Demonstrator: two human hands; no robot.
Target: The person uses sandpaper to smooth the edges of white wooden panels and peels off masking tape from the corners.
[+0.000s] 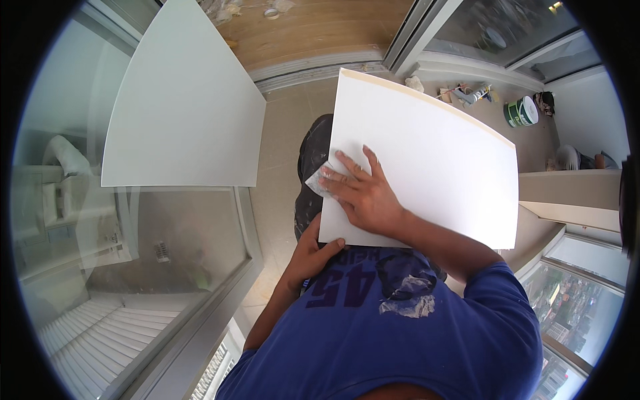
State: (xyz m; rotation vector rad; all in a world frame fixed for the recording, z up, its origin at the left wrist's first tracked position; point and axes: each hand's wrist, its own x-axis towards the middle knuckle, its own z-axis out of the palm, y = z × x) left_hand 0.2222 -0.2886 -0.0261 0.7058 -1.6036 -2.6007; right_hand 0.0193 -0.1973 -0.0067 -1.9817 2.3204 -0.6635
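A white rectangular board lies tilted across my lap, a tan strip running along its far edge. My left hand grips the board's near left corner, thumb on top and fingers out of sight beneath. On the board's left edge, my right hand presses a small greyish-white sheet that looks like sandpaper. Part of the sandpaper sticks out past the edge, under my fingertips. Below the board, my dark trousers show white dust smears.
To the left, a second white panel stands by a glass door. At the far right are a green-and-white bucket and several tools on the tiled floor. A door track crosses ahead, with windows at right.
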